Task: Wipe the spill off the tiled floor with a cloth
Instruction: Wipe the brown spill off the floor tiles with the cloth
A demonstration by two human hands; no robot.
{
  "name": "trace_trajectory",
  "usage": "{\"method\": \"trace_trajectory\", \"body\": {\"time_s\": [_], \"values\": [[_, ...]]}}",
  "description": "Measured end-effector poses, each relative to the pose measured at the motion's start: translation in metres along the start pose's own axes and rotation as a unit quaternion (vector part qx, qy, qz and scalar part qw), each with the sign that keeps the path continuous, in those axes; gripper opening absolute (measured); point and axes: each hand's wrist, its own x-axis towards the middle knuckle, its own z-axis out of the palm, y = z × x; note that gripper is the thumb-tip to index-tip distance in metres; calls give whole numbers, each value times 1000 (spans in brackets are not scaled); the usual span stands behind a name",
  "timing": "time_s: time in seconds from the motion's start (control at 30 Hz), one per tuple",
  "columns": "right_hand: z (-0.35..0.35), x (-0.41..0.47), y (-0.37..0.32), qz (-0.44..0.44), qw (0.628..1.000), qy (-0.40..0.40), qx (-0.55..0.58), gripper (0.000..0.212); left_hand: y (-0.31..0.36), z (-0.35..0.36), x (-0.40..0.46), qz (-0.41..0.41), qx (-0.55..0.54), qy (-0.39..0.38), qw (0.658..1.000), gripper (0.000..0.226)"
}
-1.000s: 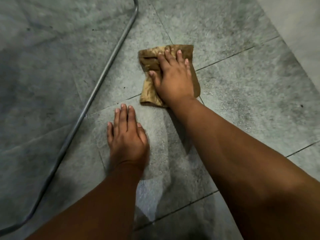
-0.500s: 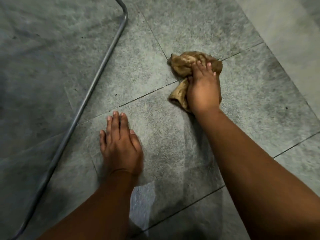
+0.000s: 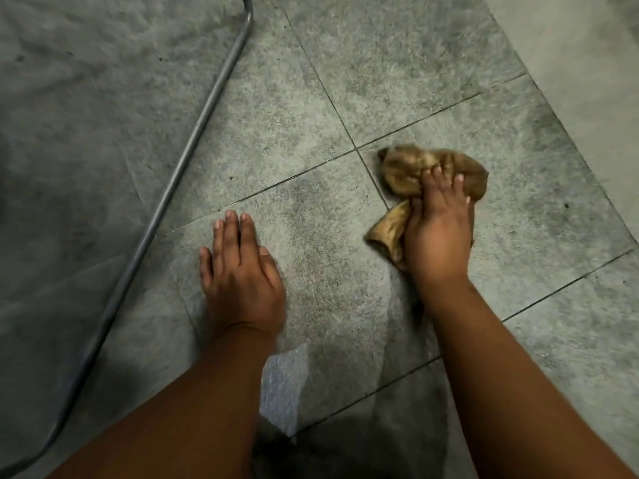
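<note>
One metal tube (image 3: 193,133) flanks flat left hand (image 3: 242,274); right hand (image 3: 439,233) clutches cloth (image 3: 408,167)

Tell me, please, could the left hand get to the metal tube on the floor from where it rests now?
Probably yes: the left hand lies flat on the tiles, the metal tube runs just beside it, and only bare floor lies between.

- I have one view only, from the head camera, so nothing is shared with a second view.
- It looks forward and steeply down at the tiled floor (image 3: 283,108).
- It sits close: both forearms enter from the bottom edge, left hand (image 3: 238,271) and right hand (image 3: 439,233) mid-frame.
- Wide-angle lens; the metal tube (image 3: 193,133) bows along the left.
</note>
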Motion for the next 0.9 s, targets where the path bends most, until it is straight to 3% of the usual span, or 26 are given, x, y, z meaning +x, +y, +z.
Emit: {"method": "trace_trajectory", "body": {"time_s": [0.13,0.23,0.57,0.9], "values": [[1,68,10,30,1000,3,-5,46,-1,2,0,1,-4,11,1000,53],[-6,83,22,2,1000,-26,-11,46,0,3,0,3,-13,15,1000,53],[-33,-80,52,56,998,-1,15,44,-1,-1,-2,4,-18,-6,1000,52],[-43,16,104,36,999,-4,-13,45,-1,-5,-3,8,-13,-29,999,52]]}}
